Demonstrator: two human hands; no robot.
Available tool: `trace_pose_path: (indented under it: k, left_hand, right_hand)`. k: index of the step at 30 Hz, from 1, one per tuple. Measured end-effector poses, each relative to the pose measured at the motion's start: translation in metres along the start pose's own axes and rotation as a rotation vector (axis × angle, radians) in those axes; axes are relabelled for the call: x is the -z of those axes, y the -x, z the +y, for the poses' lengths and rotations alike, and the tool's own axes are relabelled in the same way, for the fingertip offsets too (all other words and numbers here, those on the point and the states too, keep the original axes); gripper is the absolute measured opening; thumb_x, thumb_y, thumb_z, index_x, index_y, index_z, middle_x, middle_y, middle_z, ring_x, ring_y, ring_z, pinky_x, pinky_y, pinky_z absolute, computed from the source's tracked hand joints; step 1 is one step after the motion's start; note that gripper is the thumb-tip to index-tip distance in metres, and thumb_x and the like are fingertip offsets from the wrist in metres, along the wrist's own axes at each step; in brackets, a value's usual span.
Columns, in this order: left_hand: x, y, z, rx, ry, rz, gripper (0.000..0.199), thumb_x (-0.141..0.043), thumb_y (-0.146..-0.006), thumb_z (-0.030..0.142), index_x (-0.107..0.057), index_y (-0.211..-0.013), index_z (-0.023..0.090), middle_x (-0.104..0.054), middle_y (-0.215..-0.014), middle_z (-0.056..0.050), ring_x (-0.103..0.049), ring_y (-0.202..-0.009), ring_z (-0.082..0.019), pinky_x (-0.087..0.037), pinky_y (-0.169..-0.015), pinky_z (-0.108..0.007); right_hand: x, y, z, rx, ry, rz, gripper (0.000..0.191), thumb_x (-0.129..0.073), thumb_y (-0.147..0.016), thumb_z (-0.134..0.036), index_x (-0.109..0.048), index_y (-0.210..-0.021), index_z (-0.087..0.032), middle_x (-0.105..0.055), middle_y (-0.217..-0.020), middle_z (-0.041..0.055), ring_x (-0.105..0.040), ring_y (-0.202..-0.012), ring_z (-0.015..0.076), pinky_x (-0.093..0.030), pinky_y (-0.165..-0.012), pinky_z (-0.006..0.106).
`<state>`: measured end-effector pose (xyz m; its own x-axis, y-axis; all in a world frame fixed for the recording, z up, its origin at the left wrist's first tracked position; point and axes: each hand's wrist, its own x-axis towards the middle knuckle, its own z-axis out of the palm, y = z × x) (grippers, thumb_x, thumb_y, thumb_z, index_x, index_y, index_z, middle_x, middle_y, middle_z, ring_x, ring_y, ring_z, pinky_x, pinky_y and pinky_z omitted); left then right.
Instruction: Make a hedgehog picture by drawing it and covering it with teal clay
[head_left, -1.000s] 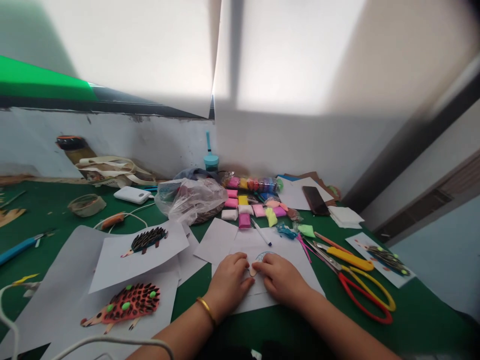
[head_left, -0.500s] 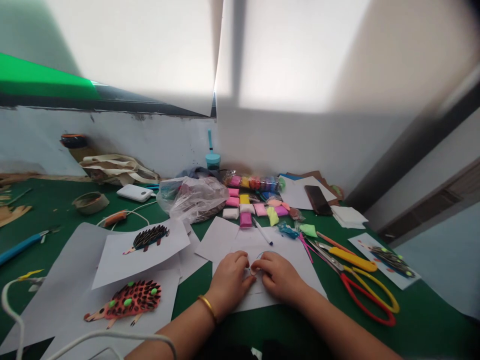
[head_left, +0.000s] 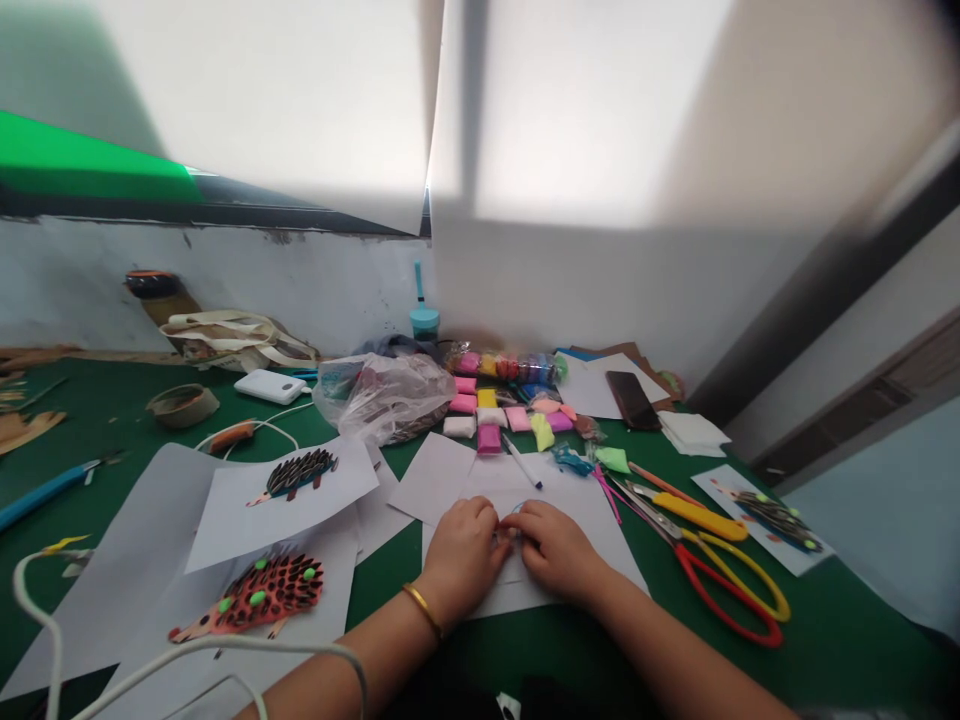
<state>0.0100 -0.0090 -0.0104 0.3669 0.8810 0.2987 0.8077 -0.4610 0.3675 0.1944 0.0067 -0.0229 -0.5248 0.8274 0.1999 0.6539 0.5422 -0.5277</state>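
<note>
Left hand (head_left: 461,555) and right hand (head_left: 561,552): fingers narrow, now drawn closer over white paper (head_left: 600,545), so anything pinched hidden, cannot tell. Partly beneath fingertips: blue outline (head_left: 518,507). Beyond fingers: pen (head_left: 521,462).

The green table (head_left: 862,625) is bearing white paper sheets (head_left: 433,478), a clear plastic bag (head_left: 386,397) and a white power bank (head_left: 268,387); at right, scissors (head_left: 682,541) are lying beside a yellow-handled tool (head_left: 701,516).

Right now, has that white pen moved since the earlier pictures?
No. The white pen lies just right of the magenta packet, at the same slant as before, with no visible shift.
</note>
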Motion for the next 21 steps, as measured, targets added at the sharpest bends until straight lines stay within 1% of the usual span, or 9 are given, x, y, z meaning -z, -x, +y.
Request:
trace_pose_path:
  k: [5, 9, 14, 18, 21]
  left_hand:
    - [0.0005, 0.0005, -0.0004, -0.007, 0.042, 0.014, 0.013, -0.057, -0.091, 0.027, -0.066, -0.089, 0.018, -0.064, -0.099, -0.007, -0.059, -0.092, -0.023, -0.048, -0.085, -0.039]
    - [-0.0024, 0.0019, -0.0026, -0.012, 0.075, 0.04, 0.014, -0.057, -0.092, 0.028, -0.069, -0.089, 0.019, -0.065, -0.101, -0.008, -0.06, -0.094, -0.023, -0.049, -0.087, -0.039]
    - [-0.0048, 0.0026, -0.0047, -0.006, 0.091, 0.038, 0.013, -0.06, -0.09, 0.027, -0.071, -0.088, 0.02, -0.065, -0.104, -0.008, -0.06, -0.097, -0.024, -0.049, -0.088, -0.04]
    - [-0.0055, 0.0037, -0.0061, 0.007, 0.098, 0.038, 0.01, -0.062, -0.087, 0.024, -0.071, -0.085, 0.02, -0.065, -0.105, -0.008, -0.06, -0.097, -0.024, -0.05, -0.088, -0.041]
    - [-0.007, 0.0047, -0.0077, 0.008, 0.093, 0.028, 0.007, -0.065, -0.084, 0.022, -0.071, -0.084, 0.02, -0.065, -0.107, -0.008, -0.06, -0.098, -0.025, -0.05, -0.088, -0.041]
  right_hand:
    - [0.0013, -0.0002, 0.0021, 0.001, -0.047, 0.036, 0.044, -0.047, -0.075, -0.002, -0.064, -0.11, -0.022, -0.063, -0.095, 0.0045, -0.057, -0.091, 0.0194, -0.043, -0.083, 0.03]
    - [0.0007, -0.0006, 0.0025, 0.003, -0.044, 0.026, 0.043, -0.048, -0.075, -0.002, -0.066, -0.108, -0.023, -0.062, -0.094, 0.004, -0.057, -0.091, 0.0193, -0.044, -0.082, 0.03]
    - [0.0007, -0.0002, 0.0026, 0.003, -0.036, 0.022, 0.041, -0.049, -0.074, -0.002, -0.069, -0.103, -0.024, -0.061, -0.089, 0.003, -0.057, -0.088, 0.0187, -0.044, -0.08, 0.029]
    - [-0.0003, 0.0019, 0.0034, 0.007, -0.037, 0.042, 0.043, -0.049, -0.074, -0.002, -0.07, -0.104, -0.024, -0.061, -0.091, 0.0035, -0.057, -0.088, 0.0183, -0.046, -0.081, 0.029]
    - [-0.0029, 0.004, 0.0041, 0.035, 0.006, 0.047, 0.044, -0.051, -0.075, -0.003, -0.071, -0.107, -0.024, -0.061, -0.092, 0.0045, -0.057, -0.089, 0.019, -0.046, -0.081, 0.031]
